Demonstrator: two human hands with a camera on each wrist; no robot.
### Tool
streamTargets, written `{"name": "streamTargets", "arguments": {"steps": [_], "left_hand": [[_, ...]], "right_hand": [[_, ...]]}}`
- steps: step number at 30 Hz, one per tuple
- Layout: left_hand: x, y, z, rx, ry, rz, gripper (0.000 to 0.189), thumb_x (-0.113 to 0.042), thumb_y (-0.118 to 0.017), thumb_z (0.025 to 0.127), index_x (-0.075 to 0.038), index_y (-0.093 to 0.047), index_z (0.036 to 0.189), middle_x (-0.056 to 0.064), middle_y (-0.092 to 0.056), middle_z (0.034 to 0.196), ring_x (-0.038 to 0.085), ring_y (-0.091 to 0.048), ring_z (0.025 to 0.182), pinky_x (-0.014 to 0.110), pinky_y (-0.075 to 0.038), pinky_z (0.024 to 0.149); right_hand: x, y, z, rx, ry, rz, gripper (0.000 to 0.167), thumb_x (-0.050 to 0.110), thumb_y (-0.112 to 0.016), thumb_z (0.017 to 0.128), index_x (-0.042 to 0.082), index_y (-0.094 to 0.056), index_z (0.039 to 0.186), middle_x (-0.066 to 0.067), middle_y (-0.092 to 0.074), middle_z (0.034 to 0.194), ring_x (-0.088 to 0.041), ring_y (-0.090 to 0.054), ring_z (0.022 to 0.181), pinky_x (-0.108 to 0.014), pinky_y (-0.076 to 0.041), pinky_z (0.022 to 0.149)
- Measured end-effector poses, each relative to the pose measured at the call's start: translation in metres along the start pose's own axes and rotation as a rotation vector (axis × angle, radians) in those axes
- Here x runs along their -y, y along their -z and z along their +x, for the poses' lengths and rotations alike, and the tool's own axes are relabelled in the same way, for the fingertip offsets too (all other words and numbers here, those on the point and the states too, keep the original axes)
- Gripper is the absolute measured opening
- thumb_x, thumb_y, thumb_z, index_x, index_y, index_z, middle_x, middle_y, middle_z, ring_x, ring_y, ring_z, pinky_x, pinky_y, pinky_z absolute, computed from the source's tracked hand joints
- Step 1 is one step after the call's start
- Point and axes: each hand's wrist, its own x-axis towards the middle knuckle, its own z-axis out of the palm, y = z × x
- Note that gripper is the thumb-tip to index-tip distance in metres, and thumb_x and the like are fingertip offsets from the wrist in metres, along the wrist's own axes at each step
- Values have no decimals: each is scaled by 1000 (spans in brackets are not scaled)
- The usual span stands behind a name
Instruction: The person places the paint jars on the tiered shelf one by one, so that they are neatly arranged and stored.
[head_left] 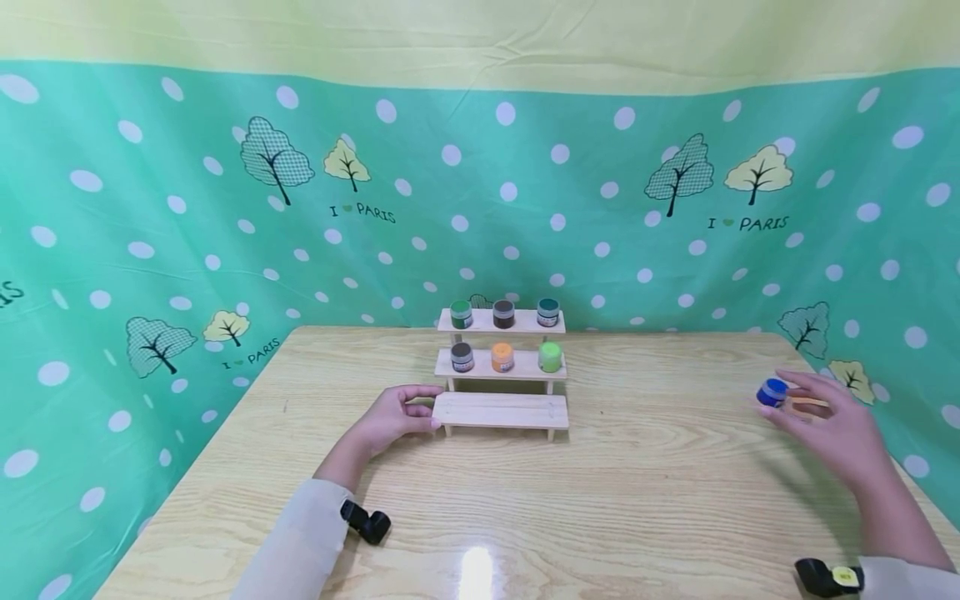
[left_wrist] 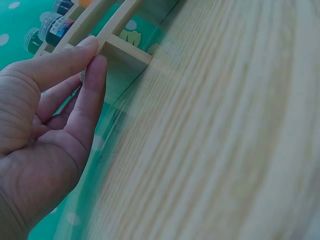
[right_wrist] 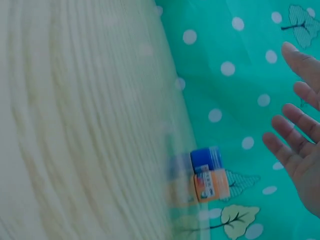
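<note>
My left hand (head_left: 392, 417) pinches the left end of the lowest step of a wooden three-step display stand (head_left: 501, 412), thumb and forefinger on its edge in the left wrist view. Paint jars stand on the two upper steps: green (head_left: 461, 314), dark brown and dark teal on top, dark grey, orange (head_left: 502, 357) and light green in the middle. The lowest step is bare. At the table's right side, my right hand (head_left: 836, 425) hovers near a blue jar (right_wrist: 206, 160) and an orange jar (right_wrist: 212, 185); its fingers are spread and apart from both jars in the right wrist view.
The light wooden table (head_left: 615, 508) spreads around the stand. A green dotted cloth with tree prints (head_left: 510, 217) hangs behind the table and along both sides. Black wrist cameras (head_left: 366, 522) are strapped over both sleeves.
</note>
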Motion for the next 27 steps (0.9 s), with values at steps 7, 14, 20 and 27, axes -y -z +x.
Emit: {"name": "streamTargets", "arguments": {"steps": [7, 14, 20, 27], "left_hand": [[2, 1, 1, 1, -6, 0, 62, 2, -78, 79, 2, -53, 135, 11, -67, 97, 18, -66, 84, 28, -58, 72], [1, 0, 0, 2, -6, 5, 62, 1, -79, 79, 2, -53, 135, 11, -67, 96, 18, -65, 84, 28, -58, 71], [0, -1, -1, -1, -4, -2, 62, 2, -79, 79, 3, -53, 135, 11, -67, 96, 18, -66, 84, 29, -58, 72], [0, 0, -1, -7, 0, 11, 62, 1, -79, 79, 2, -53, 135, 12, -68, 97, 18, -66, 85, 29, -58, 72]], "right_hand": [[-15, 3, 1, -42, -38, -29, 70, 33, -76, 86, 10, -46, 145, -34, -33, 143, 19, -37, 88, -1, -42, 62], [-32, 2, 5, -43, -127, -69, 80, 40, -73, 88, 4, -35, 149, -37, -31, 144, -56, -47, 110, -10, -42, 54], [-48, 5, 7, -21, -169, -76, 85, 44, -71, 88, 7, -29, 151, -38, -21, 149, -62, -40, 114, -46, -54, 64], [-63, 8, 13, 14, -168, -118, 86, 47, -70, 88, 2, -30, 149, -37, -21, 150, -63, -37, 117, -70, -43, 78]]}}
